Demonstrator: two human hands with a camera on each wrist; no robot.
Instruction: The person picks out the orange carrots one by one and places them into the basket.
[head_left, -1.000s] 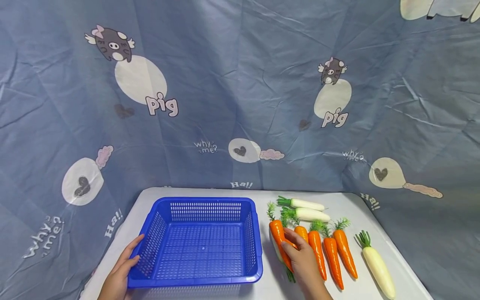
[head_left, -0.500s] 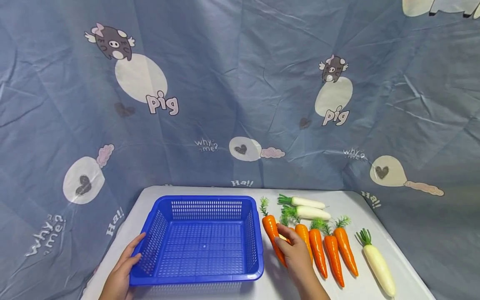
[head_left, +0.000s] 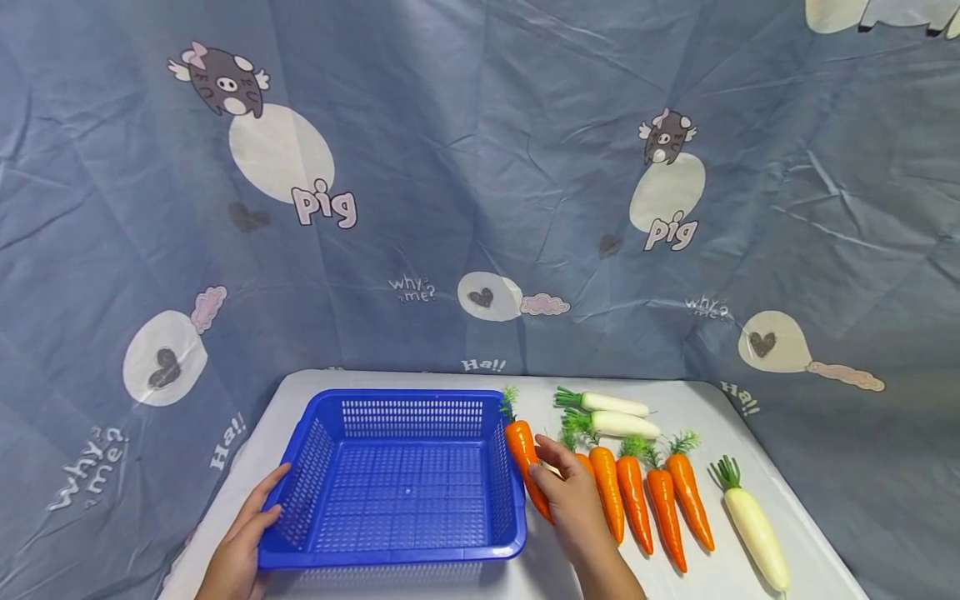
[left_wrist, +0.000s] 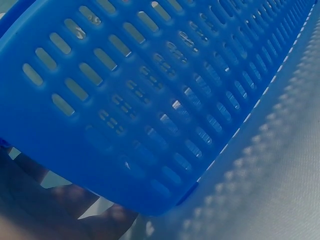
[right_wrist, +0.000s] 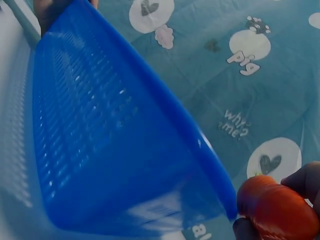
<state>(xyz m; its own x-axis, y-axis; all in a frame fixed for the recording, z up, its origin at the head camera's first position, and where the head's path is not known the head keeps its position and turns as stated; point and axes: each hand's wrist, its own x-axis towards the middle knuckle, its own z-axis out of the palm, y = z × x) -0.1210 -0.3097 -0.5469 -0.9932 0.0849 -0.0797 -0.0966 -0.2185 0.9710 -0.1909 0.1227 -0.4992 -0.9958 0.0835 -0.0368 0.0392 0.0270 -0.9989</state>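
Observation:
My right hand point(head_left: 573, 508) pinches an orange carrot point(head_left: 521, 450) with a green leafy top. It hangs tilted at the right rim of the blue plastic basket point(head_left: 390, 557), with the leaves over the rim. A pale sliver shows between the fingers; what it belongs to is hidden. In the right wrist view, thumb and fingers hold the carrot point(right_wrist: 282, 212) by its sides beside the basket point(right_wrist: 125, 165). My left hand point(head_left: 240, 537) rests against the basket's left side, fingertips touching the rim. The left wrist view shows its fingers point(left_wrist: 65, 200) partly behind the basket corner point(left_wrist: 115, 165).
Several more carrots point(head_left: 633, 504) lie side by side right of my right hand, one partly hidden by it. Two white radishes point(head_left: 622, 424) lie behind them, and another white radish point(head_left: 756, 533) lies far right. A patterned blue cloth point(head_left: 420, 208) hangs behind the white table point(head_left: 540, 575).
My right hand has moved left with the carrot, from beside the other carrots to the basket's right rim. The left hand and the basket have stayed in place.

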